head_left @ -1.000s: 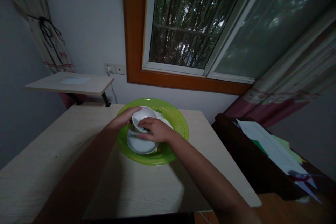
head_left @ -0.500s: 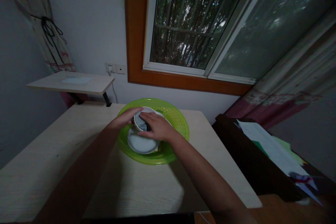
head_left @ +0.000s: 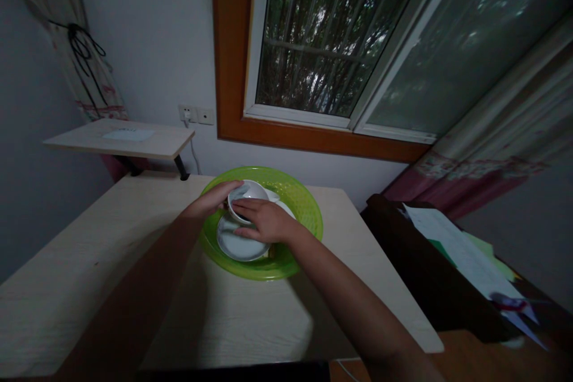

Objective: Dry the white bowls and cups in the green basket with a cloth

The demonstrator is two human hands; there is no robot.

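Observation:
A round green plastic basin (head_left: pixel 304 206) sits on the pale wooden table (head_left: pixel 89 262). Inside it lies a white plate (head_left: pixel 237 245). Above the plate my left hand (head_left: pixel 212 200) grips the rim of a small white bowl (head_left: pixel 250 192), tilted toward me. My right hand (head_left: pixel 264 221) is curled against the bowl's front side, fingers pressed on something dark that I cannot make out. Another white dish edge (head_left: pixel 274 196) shows behind the bowl.
A small wooden shelf (head_left: pixel 134 142) juts from the wall at the back left, near a wall socket (head_left: pixel 196 114). A barred window (head_left: pixel 313 42) fills the wall ahead. To the right stands a dark piece of furniture (head_left: pixel 430 274) with papers (head_left: pixel 465 250) on it.
The bowl has tipped between the two hands, first showing its inside more steeply, then turning back. My right hand has rubbed across the bowl's front. The basin and plate have stayed put.

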